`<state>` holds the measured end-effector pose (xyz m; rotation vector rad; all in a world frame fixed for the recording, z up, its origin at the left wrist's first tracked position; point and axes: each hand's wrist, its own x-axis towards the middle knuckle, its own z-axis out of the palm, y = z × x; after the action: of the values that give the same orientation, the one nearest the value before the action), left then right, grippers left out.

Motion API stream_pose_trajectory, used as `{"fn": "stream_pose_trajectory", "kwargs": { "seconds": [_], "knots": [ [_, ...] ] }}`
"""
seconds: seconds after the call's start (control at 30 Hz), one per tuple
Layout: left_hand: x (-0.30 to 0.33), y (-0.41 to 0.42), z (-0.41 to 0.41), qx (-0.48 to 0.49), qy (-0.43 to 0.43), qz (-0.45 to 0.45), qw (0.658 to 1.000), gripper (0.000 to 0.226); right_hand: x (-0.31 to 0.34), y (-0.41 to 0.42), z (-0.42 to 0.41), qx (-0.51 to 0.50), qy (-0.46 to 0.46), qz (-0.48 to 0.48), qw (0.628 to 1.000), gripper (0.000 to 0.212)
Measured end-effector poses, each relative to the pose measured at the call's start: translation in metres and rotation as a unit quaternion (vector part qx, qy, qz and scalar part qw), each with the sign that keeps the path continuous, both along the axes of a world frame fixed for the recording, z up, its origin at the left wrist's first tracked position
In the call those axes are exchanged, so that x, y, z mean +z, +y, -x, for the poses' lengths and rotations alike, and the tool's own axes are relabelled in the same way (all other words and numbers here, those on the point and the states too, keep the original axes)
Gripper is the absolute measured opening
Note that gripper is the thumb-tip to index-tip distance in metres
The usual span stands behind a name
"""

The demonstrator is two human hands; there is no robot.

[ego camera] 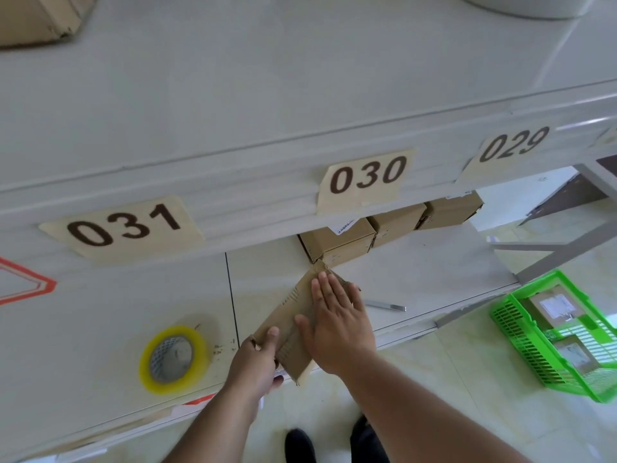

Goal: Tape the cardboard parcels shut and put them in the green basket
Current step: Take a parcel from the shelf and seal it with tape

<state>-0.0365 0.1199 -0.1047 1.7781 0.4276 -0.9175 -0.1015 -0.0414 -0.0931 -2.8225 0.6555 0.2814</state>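
A brown cardboard parcel (pixel 293 305) lies at the front edge of the white table (pixel 434 272), its near corner hanging over the edge. My left hand (pixel 257 359) grips that near end, thumb on top. My right hand (pixel 337 325) lies flat on the parcel's top with straight fingers. A roll of yellow-rimmed clear tape (pixel 173 359) lies flat on the table to the left. Three more cardboard parcels (pixel 337 242) stand in a row under the shelf. The green basket (pixel 521 332) stands on the floor at the right with two parcels (pixel 551 305) inside.
A shelf front above the table carries the paper labels 031 (pixel 123 225), 030 (pixel 364 178) and 029 (pixel 510 147). A thin metal cutter (pixel 384 305) lies right of my right hand. A cardboard box (pixel 36 18) sits on the shelf top at the far left.
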Motion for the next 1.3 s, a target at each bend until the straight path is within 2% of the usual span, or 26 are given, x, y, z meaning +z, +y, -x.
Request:
{"fn": "stream_pose_trajectory", "kwargs": {
  "seconds": [0.2,0.3,0.4,0.5,0.6,0.67,0.73,0.77,0.83,0.9,1.0,1.1,1.2,1.3],
  "knots": [
    [-0.001,0.001,-0.001,-0.021,0.003,-0.002,1.000,0.045,0.007,0.000,-0.011,-0.059,-0.003,-0.014,0.998,0.079],
    [0.001,0.002,0.001,-0.024,0.008,0.001,1.000,0.048,0.017,-0.025,-0.022,-0.124,0.015,-0.022,0.992,0.061],
    [0.005,0.002,0.000,-0.029,0.013,0.005,0.999,0.050,0.025,-0.061,-0.030,-0.155,0.032,-0.124,0.980,0.036],
    [0.007,0.004,-0.001,-0.009,0.038,0.037,0.999,0.044,0.028,-0.076,-0.023,-0.172,0.004,-0.242,0.955,0.036],
    [0.011,0.007,0.002,0.059,0.055,0.075,0.994,0.026,0.047,-0.063,-0.006,-0.160,-0.074,-0.280,0.944,0.033],
    [0.009,0.008,0.002,0.087,0.053,0.091,0.991,0.020,0.063,-0.043,0.004,-0.108,-0.175,-0.209,0.956,0.027],
    [0.002,0.008,0.003,0.106,0.043,0.065,0.991,0.025,0.067,-0.018,0.012,-0.004,-0.290,-0.073,0.954,0.016],
    [0.002,0.007,0.003,0.098,0.010,0.028,0.995,0.029,0.064,-0.002,0.015,0.035,-0.320,-0.020,0.946,0.020],
    [0.008,0.004,0.001,0.087,-0.102,-0.028,0.991,0.029,0.049,0.024,0.020,0.083,-0.340,0.009,0.937,0.034],
    [0.033,0.000,-0.001,0.079,-0.194,-0.022,0.978,0.034,0.039,0.044,0.024,0.122,-0.323,0.006,0.939,0.039],
    [0.055,0.002,0.001,0.024,-0.187,0.013,0.982,0.035,0.033,0.062,0.036,0.164,-0.298,-0.002,0.940,0.043],
    [0.052,0.017,0.010,-0.024,-0.248,-0.007,0.969,0.028,0.029,0.063,0.041,0.194,-0.255,0.015,0.947,0.048],
    [0.048,0.025,0.021,-0.026,-0.262,0.000,0.965,0.022,0.032,0.044,0.032,0.112,-0.191,0.035,0.975,0.057],
    [0.048,0.024,0.019,-0.040,-0.254,0.004,0.966,0.020,0.045,0.032,0.022,0.046,-0.113,-0.028,0.992,0.062]
  ]
}}
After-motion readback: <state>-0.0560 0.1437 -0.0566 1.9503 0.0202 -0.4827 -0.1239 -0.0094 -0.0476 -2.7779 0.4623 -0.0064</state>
